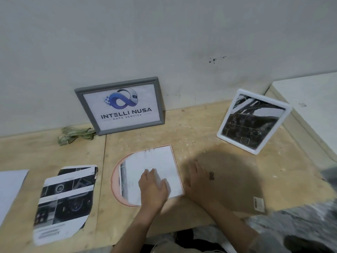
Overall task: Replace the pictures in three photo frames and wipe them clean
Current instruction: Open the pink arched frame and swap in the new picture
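Note:
A pink arch-shaped frame lies flat on the table's middle with a white sheet of paper over it. My left hand presses on that sheet with flat fingers. My right hand rests flat on a brown backing board just right of the pink frame. A grey frame with a blue logo picture leans on the wall at the back. A white frame with a dark picture stands at the right.
Dark printed pictures, cut to an arch shape, lie at the left, with a white sheet beyond them. A crumpled green cloth lies by the wall, left of the grey frame. A white block borders the wooden table at the right.

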Tool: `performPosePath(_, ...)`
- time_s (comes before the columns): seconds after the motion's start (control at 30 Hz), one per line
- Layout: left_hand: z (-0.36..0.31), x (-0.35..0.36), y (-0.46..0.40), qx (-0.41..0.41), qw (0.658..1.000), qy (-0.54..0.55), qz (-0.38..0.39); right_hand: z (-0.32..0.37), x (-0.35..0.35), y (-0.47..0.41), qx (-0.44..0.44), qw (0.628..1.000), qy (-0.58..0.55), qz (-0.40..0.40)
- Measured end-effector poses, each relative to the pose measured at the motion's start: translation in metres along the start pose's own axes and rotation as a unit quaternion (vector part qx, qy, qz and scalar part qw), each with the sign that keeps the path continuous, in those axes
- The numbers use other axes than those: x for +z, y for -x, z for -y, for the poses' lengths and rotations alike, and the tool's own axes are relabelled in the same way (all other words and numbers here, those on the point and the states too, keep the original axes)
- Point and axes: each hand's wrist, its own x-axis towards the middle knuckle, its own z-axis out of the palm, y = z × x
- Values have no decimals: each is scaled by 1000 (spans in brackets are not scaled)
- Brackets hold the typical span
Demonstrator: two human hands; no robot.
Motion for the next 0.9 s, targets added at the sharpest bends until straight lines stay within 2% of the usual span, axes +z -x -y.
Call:
performPosePath(0.1,26,-22,2,-86,996,22,-31,27,15,-1,-80,997,-19,-2)
performPosePath(0.2,47,-40,1,-123,990,28,-56,40,35,-2,-136,990,-31,3)
performPosePath(0.37,55,-55,-2,-120,990,27,-65,45,47,-2,-100,992,53,62)
performPosePath(0.7,53,-64,-15,-159,984,29,-72,57,45,-3,-85,990,101,58)
performPosePath(0.9,55,-62,-17,-128,989,-61,-33,60,51,-3,-50,988,126,68)
